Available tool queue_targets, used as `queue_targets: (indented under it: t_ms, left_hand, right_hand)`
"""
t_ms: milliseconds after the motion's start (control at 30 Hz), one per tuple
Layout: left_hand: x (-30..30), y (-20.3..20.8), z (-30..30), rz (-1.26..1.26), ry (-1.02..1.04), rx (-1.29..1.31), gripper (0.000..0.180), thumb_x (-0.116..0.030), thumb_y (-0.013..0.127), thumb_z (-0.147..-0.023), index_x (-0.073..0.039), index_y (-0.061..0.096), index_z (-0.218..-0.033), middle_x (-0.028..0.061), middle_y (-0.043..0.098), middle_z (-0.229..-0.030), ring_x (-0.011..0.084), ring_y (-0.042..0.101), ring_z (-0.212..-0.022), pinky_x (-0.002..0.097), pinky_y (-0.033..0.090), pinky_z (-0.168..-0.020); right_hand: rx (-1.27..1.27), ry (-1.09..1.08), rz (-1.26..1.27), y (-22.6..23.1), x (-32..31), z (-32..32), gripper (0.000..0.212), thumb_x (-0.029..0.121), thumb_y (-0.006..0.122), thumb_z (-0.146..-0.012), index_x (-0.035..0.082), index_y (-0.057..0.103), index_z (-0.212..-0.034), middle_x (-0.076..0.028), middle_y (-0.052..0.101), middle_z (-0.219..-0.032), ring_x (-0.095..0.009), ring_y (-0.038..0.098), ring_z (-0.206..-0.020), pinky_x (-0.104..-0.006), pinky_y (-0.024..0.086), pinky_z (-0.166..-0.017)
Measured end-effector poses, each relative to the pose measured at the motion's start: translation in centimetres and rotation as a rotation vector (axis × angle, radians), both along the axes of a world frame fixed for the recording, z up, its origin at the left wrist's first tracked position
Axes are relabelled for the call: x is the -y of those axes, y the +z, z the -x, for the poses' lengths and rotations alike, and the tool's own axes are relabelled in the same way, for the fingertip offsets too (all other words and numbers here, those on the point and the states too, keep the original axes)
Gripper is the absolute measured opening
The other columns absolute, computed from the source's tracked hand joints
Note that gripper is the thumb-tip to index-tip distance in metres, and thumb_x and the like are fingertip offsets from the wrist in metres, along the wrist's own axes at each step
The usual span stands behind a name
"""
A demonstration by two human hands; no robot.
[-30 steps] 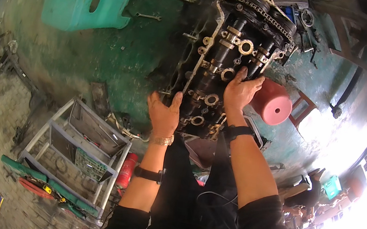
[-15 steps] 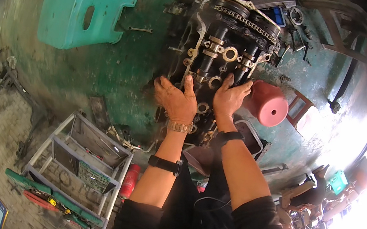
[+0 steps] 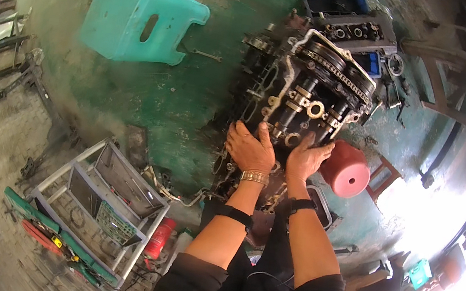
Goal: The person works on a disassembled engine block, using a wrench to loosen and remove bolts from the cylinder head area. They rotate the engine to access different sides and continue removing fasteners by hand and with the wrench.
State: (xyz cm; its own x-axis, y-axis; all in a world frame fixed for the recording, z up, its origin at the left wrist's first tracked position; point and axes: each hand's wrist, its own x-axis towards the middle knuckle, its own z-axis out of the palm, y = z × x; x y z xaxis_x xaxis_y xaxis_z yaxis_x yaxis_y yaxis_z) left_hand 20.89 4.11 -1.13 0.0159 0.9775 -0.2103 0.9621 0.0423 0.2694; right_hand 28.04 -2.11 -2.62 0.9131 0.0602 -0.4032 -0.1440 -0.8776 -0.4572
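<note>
Blackened metal engine (image 3: 292, 113) bears left hand (image 3: 253, 151) and right hand (image 3: 304, 162) on its opposite sides, thumbs spread from fingers, presumably for steadying.

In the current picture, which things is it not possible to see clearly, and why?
In the head view:
- Near part of the engine: partly covered by the left hand and right hand.
- Palms: hidden by the backs of the hands, so their grip is unclear.
- Floor at right: washed out by glare.
- Sleeves: cut off by the lower edge.
</note>
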Motion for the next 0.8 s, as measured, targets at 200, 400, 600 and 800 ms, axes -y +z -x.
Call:
queue_targets:
  t_ms: [200, 400, 600, 800]
  left_hand:
    - [0.0, 0.1, -0.1, 0.015, 0.005, 0.005, 0.068, -0.053, 0.044, -0.095, 0.009, 0.047, -0.124, 0.0313, 0.048, -0.131, 0.0459, 0.047, -0.119, 0.0536, 0.034, -0.104]
    - [0.0, 0.3, -0.2, 0.009, 0.005, 0.011, 0.065, -0.049, 0.05, -0.093, 0.008, 0.047, -0.123, 0.0305, 0.048, -0.13, 0.0453, 0.046, -0.12, 0.0549, 0.033, -0.104]
    - [-0.1, 0.1, 0.0, 0.019, -0.004, 0.029, 0.065, -0.05, 0.051, -0.093, 0.007, 0.047, -0.124, 0.0309, 0.048, -0.13, 0.0451, 0.046, -0.12, 0.055, 0.033, -0.104]
    - [0.0, 0.2, -0.1, 0.05, 0.033, -0.045, 0.067, -0.051, 0.051, -0.092, 0.008, 0.048, -0.125, 0.03, 0.049, -0.131, 0.0447, 0.046, -0.122, 0.0531, 0.034, -0.104]
  right_hand:
    - [0.072, 0.008, 0.022, 0.2, -0.2, 0.0, 0.077, 0.043, 0.052, -0.097, -0.014, 0.024, -0.14, -0.037, 0.038, -0.135, -0.05, 0.04, -0.124, -0.0491, 0.037, -0.103]
    - [0.147, 0.003, 0.054, -1.0, 0.3, 0.4, 0.077, 0.046, 0.051, -0.097, -0.012, 0.025, -0.141, -0.036, 0.042, -0.133, -0.05, 0.044, -0.122, -0.0493, 0.039, -0.101]
    - [0.152, 0.009, 0.056, -1.2, 0.4, 0.4, 0.077, 0.045, 0.05, -0.098, -0.013, 0.024, -0.141, -0.036, 0.04, -0.135, -0.05, 0.042, -0.123, -0.0499, 0.037, -0.103]
    - [0.089, 0.037, 0.059, -0.1, 0.1, 0.5, 0.076, 0.039, 0.053, -0.097, -0.019, 0.024, -0.137, -0.041, 0.039, -0.135, -0.055, 0.039, -0.125, -0.0519, 0.035, -0.105]
